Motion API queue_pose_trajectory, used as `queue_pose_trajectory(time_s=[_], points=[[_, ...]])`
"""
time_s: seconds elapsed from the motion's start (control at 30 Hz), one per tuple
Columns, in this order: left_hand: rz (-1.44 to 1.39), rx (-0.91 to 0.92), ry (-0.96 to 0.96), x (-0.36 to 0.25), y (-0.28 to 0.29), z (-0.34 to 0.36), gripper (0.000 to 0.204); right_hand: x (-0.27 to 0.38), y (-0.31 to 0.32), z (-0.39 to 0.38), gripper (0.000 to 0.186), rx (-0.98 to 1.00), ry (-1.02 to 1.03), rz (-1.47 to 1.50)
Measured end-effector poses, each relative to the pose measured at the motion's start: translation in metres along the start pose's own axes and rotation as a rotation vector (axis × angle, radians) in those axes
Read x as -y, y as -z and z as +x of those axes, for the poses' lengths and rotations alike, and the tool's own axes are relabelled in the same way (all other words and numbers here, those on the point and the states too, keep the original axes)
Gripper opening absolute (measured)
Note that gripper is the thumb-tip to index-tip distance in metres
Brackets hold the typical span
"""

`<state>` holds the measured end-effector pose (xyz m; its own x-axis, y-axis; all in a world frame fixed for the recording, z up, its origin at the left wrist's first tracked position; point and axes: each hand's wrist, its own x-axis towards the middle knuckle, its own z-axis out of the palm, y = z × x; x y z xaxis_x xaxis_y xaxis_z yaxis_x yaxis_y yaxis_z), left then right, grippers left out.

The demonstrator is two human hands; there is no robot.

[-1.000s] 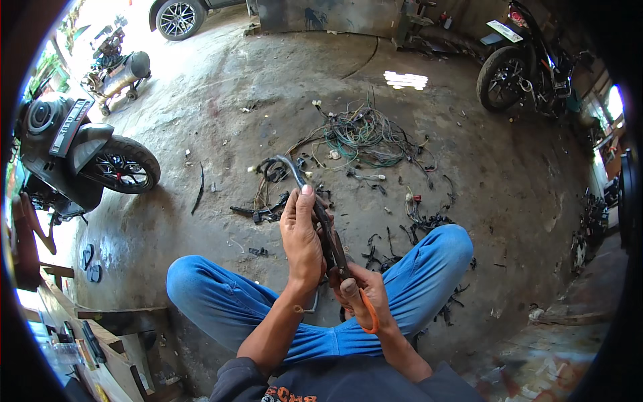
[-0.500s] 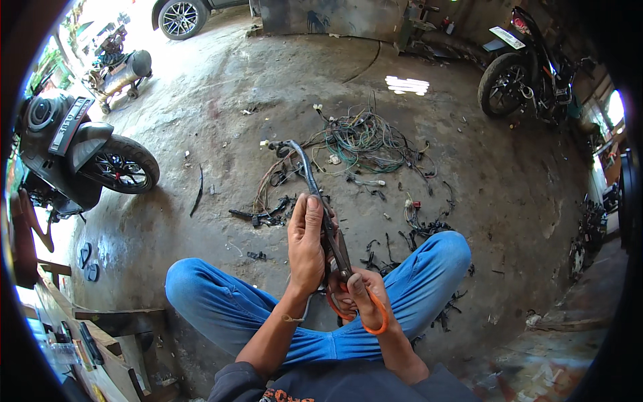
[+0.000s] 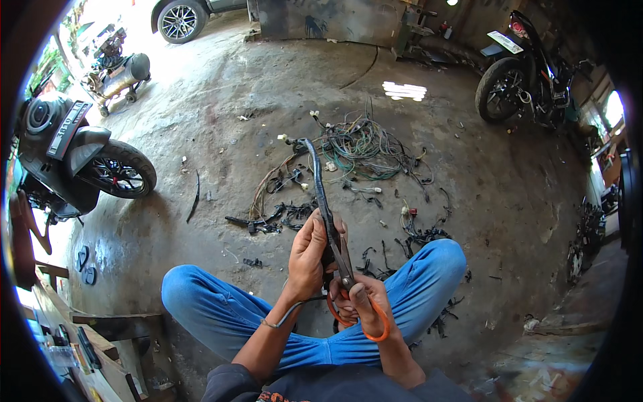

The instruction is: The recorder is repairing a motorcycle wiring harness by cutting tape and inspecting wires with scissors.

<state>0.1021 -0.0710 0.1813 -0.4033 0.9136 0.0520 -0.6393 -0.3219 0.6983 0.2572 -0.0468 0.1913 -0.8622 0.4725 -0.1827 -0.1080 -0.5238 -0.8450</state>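
Observation:
In my left hand (image 3: 308,258) is a black-wrapped wiring harness (image 3: 317,175), its far end rising over the floor with a pale connector (image 3: 282,137) near the tip. My right hand (image 3: 365,303) is closed around the orange handles of a pair of scissors (image 3: 345,268). The dark blades lie along the harness, just right of my left fingers; whether they touch its wrapping I cannot tell. A thin dark cable (image 3: 287,312) hangs from the harness across my left wrist. My right fingers partly hide the handles.
A tangle of coloured wires (image 3: 365,147) lies ahead on the concrete floor. Cut black wrapping pieces (image 3: 264,220) and connectors are scattered around it. Motorcycles stand at left (image 3: 100,161) and far right (image 3: 516,80). A wooden bench (image 3: 87,355) is at lower left, near sandals (image 3: 86,264).
The harness now stands more upright, and my left hand sits slightly lower with its thumb drawn in. The scissors have shifted a little lower and to the right. My view has tilted slightly.

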Motion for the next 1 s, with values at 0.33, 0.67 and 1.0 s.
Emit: queue_pose_trajectory(time_s=[0.33, 0.67, 1.0], points=[[0.164, -0.399, -0.075, 0.009, -0.021, -0.002, 0.033, -0.003, -0.009, 0.004, 0.042, -0.155, 0.055, -0.195], [0.334, -0.316, -0.115, 0.004, -0.012, -0.008, 0.034, 0.039, -0.003, 0.003, 0.059, 0.033, -0.21, 0.069], [0.463, -0.083, 0.019, -0.015, 0.004, -0.014, 0.039, 0.063, 0.011, -0.004, 0.07, 0.094, -0.39, 0.091]])
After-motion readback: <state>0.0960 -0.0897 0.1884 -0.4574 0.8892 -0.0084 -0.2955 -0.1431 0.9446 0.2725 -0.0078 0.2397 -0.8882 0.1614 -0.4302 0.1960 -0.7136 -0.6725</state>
